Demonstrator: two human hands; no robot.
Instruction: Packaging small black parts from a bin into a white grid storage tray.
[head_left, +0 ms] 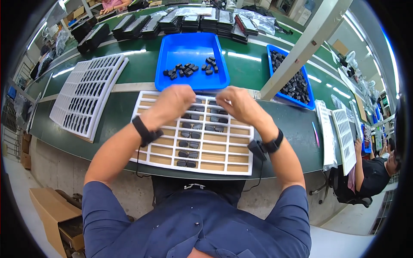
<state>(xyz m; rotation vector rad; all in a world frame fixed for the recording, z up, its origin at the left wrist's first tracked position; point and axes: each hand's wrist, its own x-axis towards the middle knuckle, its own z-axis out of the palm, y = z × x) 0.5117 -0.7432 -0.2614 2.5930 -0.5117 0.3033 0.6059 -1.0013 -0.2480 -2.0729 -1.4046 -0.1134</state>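
A white foam tray point(202, 171) divided into slots lies at the table's front edge, brown cardboard showing in its bare slots. Small black plastic pieces point(188, 144) sit mostly in pairs down one middle column and in the far part of the column to its right. My left hand point(175, 102) hovers over the tray's far left part, its fingers smeared by motion. Above the far right part is my right hand point(241, 104), fingers curled into a pinch; whatever they hold is hidden. Just beyond both hands, a blue bin point(189, 44) has loose black pieces point(184, 70) on its bottom.
Stacked white slotted trays point(88, 92) stand at the left. Behind a pale metal post point(303, 53), another blue bin point(308, 98) is full of black pieces. Dark flat stacks point(172, 24) line the back. Further white trays point(344, 137) and a seated person point(373, 176) are at the right.
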